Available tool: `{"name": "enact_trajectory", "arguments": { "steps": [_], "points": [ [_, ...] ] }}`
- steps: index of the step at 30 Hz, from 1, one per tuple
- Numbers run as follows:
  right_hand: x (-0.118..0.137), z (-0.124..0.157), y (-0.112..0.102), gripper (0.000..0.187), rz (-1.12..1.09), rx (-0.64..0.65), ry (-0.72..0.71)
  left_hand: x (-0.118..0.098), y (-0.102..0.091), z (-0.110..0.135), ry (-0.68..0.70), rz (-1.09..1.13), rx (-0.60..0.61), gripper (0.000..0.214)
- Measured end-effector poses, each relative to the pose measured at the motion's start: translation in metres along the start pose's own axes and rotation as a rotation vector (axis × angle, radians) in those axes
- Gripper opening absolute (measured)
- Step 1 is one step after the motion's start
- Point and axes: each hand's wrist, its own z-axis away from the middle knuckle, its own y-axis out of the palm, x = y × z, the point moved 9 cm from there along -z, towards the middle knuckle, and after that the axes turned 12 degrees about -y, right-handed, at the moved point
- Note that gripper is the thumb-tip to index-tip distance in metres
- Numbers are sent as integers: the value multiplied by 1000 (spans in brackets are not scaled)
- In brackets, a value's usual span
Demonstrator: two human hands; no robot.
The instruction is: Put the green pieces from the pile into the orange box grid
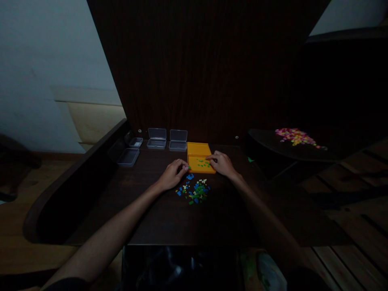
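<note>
A yellow box [198, 171] lies open on the dark table, its lid [198, 148] tipped back. Several small green pieces are scattered inside it. My left hand [173, 174] is at the box's left edge, thumb and finger closed on a small green piece [189, 167]. Over the right side of the box, my right hand [222, 163] has its fingers pressed together; whatever they may hold is too small to make out. Just in front of the box is a loose pile of small green, blue, white and yellow pieces [200, 192], with a little blue cluster [190, 176] nearer the box.
Clear plastic boxes with open lids [157, 144] [178, 145] stand at the back left, and more [129, 157] sit by the raised side panel [75, 182]. On a dark surface to the right is a heap of pink and yellow pieces [297, 136]. A tall dark panel [206, 72] rises behind.
</note>
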Motion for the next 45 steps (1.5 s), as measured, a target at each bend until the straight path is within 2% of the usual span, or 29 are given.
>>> {"name": "enact_trajectory", "arguments": {
  "steps": [8,15,19,23,26,30,34,38,45],
  "points": [
    [-1,1,6,32,81,63,37,3,1,0,-9,-3,2,21],
    [13,0,7,35,18,16,-73,0,1,0,-1,3,5,21],
    [13,-1,9,33,3,13,-80,0,0,0,-9,15,-2,20],
    [15,-2,0,31,-96,-82,-105,4,-1,-1,-30,46,-2,20],
    [31,-3,-8,27,-242,-144,-175,7,0,-2,-49,104,6,21],
    [70,-1,-9,22,-427,-139,-322,9,3,-3,-82,165,45,25],
    [100,2,-11,20,-512,-175,-422,8,5,-2,-100,178,83,29],
    [109,4,-9,18,-495,-195,-469,8,5,-2,-99,184,98,31],
    [108,5,-9,17,-455,-220,-487,8,8,-3,-101,202,112,32]
  ]
}}
